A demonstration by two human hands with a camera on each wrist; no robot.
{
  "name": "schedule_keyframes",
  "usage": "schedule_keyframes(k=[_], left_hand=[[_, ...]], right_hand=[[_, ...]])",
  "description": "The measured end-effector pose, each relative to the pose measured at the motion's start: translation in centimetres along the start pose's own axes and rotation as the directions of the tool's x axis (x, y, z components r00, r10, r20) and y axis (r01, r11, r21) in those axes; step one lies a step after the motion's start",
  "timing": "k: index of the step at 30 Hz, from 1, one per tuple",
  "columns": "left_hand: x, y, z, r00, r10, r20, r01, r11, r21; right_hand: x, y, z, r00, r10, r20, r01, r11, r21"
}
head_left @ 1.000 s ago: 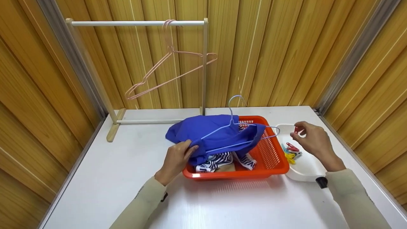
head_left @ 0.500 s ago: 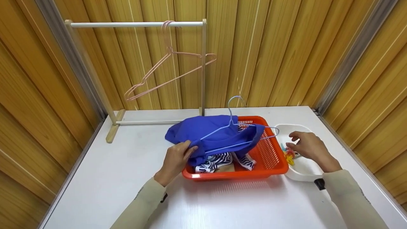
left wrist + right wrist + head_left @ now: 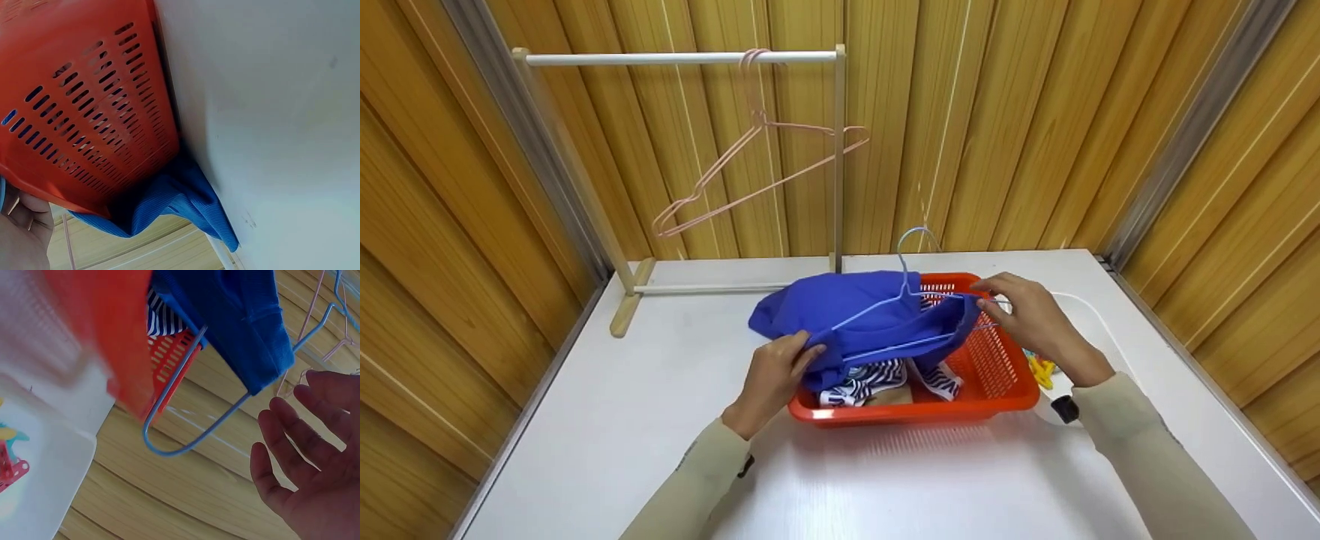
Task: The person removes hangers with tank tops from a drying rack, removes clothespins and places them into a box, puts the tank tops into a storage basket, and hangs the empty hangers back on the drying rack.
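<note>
A blue garment (image 3: 855,300) with a stitched band lies over the red basket, and a light-blue hanger (image 3: 906,262) runs through it, hook upward. My left hand (image 3: 774,375) pinches the garment and hanger at their left end; in the left wrist view only a few of its fingers (image 3: 35,216) show, by the basket rim. At the garment's other end is my right hand (image 3: 1031,315), thumb and fingers spread either side of the corner. The right wrist view shows these fingers (image 3: 287,433) loosely extended with nothing held, beside the hanger's bare rounded end (image 3: 174,451).
The red basket (image 3: 997,401) also holds striped cloth (image 3: 877,373). Right of it stands a white tray (image 3: 1099,315) with colourful clips (image 3: 1041,371). Behind on the left, pink hangers (image 3: 712,180) hang from a rack (image 3: 660,58). Wood-patterned walls enclose the table.
My right hand lowered a red clip into the white tray and let it go, then moved left to the garment's right end. My left hand has kept its grip in place.
</note>
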State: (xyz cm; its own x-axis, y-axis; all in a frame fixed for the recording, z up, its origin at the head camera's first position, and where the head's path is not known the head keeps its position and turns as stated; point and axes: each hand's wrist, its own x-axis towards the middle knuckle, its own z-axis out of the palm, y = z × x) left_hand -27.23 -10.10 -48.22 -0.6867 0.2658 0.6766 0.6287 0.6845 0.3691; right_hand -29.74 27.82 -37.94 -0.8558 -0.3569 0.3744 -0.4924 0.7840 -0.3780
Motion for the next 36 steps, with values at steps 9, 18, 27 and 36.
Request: schedule_keyframes(k=[9, 18, 27, 36], left_hand=[[0.1, 0.0, 0.0, 1.0, 0.005, 0.009, -0.005, 1.0, -0.017], [-0.2, -0.1, -0.1, 0.999, 0.023, -0.024, -0.023, 1.0, -0.01], [-0.2, -0.4, 0.0, 0.986, 0.134, -0.096, -0.132, 0.991, 0.026], [-0.3, -0.5, 0.2, 0.984, 0.139, -0.111, -0.136, 0.99, 0.036]], right_hand=[[0.8, -0.2, 1.7, 0.999, -0.045, -0.004, 0.045, 0.999, -0.017], [-0.1, 0.6, 2.0, 0.997, -0.026, -0.076, 0.027, 0.999, 0.022], [-1.1, 2.3, 1.5, 0.991, -0.018, -0.132, 0.02, 1.0, 0.014], [-2.0, 4.1, 1.2, 0.987, 0.073, -0.142, -0.071, 0.997, 0.017]])
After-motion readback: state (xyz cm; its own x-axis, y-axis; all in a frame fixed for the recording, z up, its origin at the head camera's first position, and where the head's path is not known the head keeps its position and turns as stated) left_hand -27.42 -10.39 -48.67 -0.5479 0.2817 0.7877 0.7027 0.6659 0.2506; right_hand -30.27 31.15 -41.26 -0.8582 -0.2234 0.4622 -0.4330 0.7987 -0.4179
